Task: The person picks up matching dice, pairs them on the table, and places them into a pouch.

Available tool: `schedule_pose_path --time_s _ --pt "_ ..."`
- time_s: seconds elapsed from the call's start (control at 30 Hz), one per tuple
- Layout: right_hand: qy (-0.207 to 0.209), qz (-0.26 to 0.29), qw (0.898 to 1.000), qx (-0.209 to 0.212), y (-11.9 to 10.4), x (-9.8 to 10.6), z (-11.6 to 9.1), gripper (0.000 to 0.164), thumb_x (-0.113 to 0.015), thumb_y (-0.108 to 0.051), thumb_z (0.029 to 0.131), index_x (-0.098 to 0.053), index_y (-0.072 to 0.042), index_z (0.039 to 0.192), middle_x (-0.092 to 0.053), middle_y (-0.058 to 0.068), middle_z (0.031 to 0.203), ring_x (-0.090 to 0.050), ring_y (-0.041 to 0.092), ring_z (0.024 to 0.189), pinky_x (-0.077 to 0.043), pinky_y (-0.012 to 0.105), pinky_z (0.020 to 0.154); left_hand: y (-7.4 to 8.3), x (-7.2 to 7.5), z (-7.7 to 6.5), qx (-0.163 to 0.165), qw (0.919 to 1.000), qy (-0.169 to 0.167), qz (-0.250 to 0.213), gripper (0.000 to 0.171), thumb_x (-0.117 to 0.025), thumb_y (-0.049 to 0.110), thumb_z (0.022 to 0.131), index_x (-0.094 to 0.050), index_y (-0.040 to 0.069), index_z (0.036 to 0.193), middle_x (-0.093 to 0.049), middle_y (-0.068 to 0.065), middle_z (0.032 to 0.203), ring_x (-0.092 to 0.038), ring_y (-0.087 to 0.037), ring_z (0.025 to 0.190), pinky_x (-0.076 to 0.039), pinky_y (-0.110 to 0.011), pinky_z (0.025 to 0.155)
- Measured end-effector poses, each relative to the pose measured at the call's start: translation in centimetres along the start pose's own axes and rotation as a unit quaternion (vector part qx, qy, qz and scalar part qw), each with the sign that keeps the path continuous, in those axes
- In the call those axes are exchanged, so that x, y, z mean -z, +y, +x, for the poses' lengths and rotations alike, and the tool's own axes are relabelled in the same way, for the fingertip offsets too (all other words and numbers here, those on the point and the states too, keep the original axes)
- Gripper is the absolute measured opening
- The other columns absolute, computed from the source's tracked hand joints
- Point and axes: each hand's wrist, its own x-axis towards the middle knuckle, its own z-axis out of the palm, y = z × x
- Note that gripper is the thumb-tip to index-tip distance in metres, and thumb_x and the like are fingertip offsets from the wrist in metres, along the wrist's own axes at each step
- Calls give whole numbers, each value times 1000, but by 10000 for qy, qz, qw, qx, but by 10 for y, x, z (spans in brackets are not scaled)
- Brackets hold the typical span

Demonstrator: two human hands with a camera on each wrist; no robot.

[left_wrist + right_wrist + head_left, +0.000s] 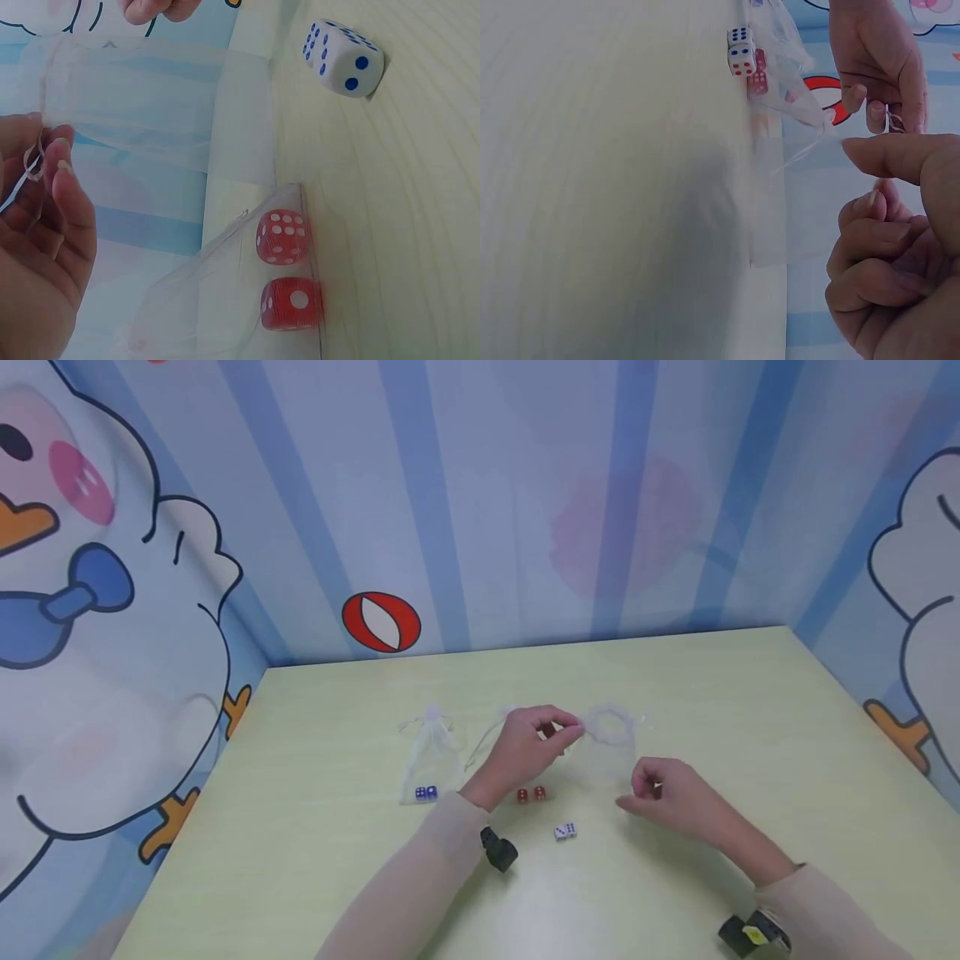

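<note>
My left hand (528, 747) pinches the drawstring edge of a sheer white drawstring bag (609, 756), its mouth spread in a ring. In the left wrist view this bag (150, 105) hangs from the thumb and fingertips, with a loop of cord beside them. To the right of the bag is my right hand (675, 797), thumb held out and fingers loosely bent, with nothing between them in the right wrist view. Two white dice (565, 832) with coloured dots lie side by side on the table, nearer to me than the bag.
Two red dice (531, 794) lie inside a second sheer bag (225, 281), partly behind my left hand. Farther left, a tied sheer bag (431, 752) contains two blue dice (426, 792). A patterned wall (510, 527) rises behind the pale table (322, 860).
</note>
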Motion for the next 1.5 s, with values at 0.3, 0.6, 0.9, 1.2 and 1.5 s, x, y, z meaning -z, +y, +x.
schedule_pose_path --time_s 0.3,0.6,0.9,1.2,1.5 --pt "-881 122 9939 655 -11 -32 3 23 -70 -18 78 -65 -5 96 -52 -6 65 -44 5 51 -39 22 47 -1 2 -2 20 10000 -7 96 19 -60 36 86 -69 23 96 -62 14 83 -56 -10 64 -48 -27 54" --pt "-1077 -40 9922 632 -17 -48 9 22 -70 -16 79 -65 -5 97 -54 -7 66 -49 7 55 -43 24 50 1 3 -1 1 10000 -67 0 17 -61 33 86 -69 21 95 -63 14 83 -57 -10 62 -47 -27 54" --pt "-977 -155 9937 517 -20 -53 9 12 -68 -9 78 -66 -9 89 -54 -7 67 -48 9 59 -43 25 52 3 1 0 -9 9999 -110 0 17 -61 31 86 -70 19 95 -63 14 84 -57 -10 60 -47 -26 54" --pt "-973 -119 9941 470 -18 -56 10 9 -68 -11 79 -65 -10 87 -54 -7 67 -49 9 60 -43 25 54 -2 1 -1 -28 10000 -80 -9 16 -61 32 86 -70 20 94 -63 15 84 -57 -10 61 -47 -26 55" --pt "-815 -6 9949 600 -19 -52 10 7 -68 -14 80 -65 -11 87 -54 -6 67 -49 9 57 -43 25 50 -3 -1 0 -59 9999 -79 -104 15 -62 30 86 -69 19 94 -63 13 82 -57 -10 61 -48 -27 54"
